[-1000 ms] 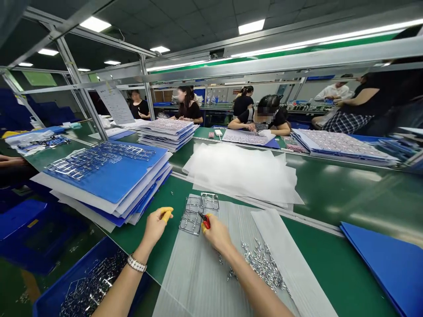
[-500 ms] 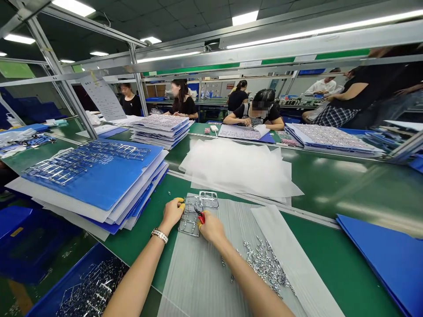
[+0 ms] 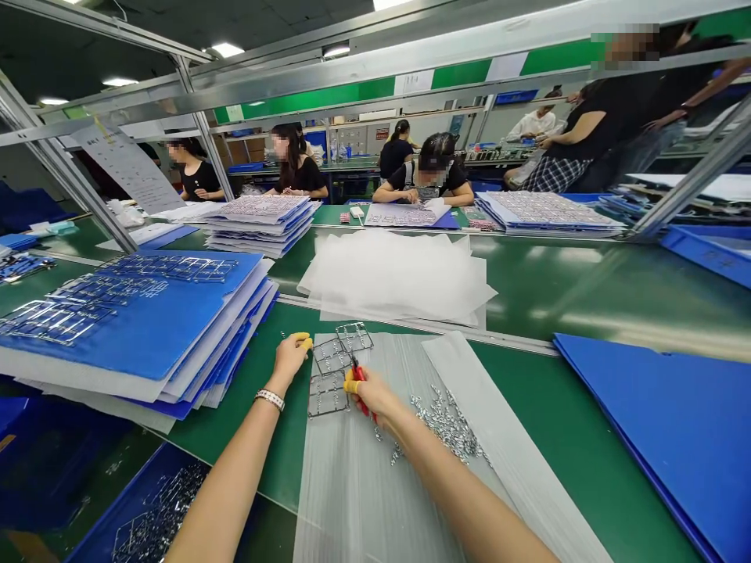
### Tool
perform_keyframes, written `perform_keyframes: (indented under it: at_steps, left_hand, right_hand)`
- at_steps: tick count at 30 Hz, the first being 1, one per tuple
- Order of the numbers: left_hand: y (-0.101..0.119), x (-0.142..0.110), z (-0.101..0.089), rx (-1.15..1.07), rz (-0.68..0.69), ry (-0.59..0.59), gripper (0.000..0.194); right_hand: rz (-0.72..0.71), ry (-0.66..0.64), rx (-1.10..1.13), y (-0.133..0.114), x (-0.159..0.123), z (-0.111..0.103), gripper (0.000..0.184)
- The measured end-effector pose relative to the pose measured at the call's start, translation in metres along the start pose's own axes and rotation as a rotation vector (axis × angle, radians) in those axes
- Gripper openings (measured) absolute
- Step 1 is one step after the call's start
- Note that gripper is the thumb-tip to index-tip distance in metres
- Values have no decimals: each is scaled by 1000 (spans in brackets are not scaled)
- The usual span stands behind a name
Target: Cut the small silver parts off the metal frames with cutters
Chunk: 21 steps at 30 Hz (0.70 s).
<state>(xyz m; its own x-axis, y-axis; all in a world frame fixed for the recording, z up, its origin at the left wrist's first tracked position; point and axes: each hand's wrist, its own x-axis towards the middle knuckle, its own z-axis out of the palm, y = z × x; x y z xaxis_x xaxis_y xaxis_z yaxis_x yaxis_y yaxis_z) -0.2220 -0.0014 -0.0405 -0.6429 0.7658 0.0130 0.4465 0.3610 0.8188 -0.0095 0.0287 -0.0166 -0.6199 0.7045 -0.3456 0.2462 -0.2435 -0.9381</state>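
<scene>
**Red cutters (image 3: pixel 360 389) in the right hand (image 3: pixel 371 393)**

At the left, a blue plastic tray (image 3: pixel 158 512) with metal frames sits below the edge of the green counter (image 3: pixel 528 375). On this counter is a high stack of blue folders (image 3: pixel 141 344), and more frames lie on top of it. Next comes the left hand (image 3: pixel 290 358), with a yellow finger cover (image 3: pixel 303 341). Its fingers are loosely bent, and it holds nothing that I can see. It is just beside three joined metal frames (image 3: pixel 332 371), which lie flat on a pale foam sheet (image 3: pixel 352 485). The right hand is closed around the cutters, and their tips are near the frames. Further right on the foam is a pile of small metal pieces (image 3: pixel 449 426). At the far right lies a blue folder (image 3: pixel 645 414).
</scene>
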Motion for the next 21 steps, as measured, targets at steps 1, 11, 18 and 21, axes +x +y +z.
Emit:
perform_keyframes:
  at_steps: [1, 11, 18, 21]
  left_hand:
    - [3, -4, -3, -11, 17, 25, 28]
    - [-2, -139, -24, 160, 497, -208, 29]
    - [-23, -118, -53, 462, 498, -181, 29]
    - [-2, -128, -50, 242, 381, -103, 30]
  right_hand:
    - [-1, -24, 23, -2, -1, 2, 15]
    - [-137, 91, 225, 0, -55, -71, 25]
    - [-197, 199, 78, 20, -88, -68, 18]
    - [-305, 276, -27, 27, -95, -54, 16]
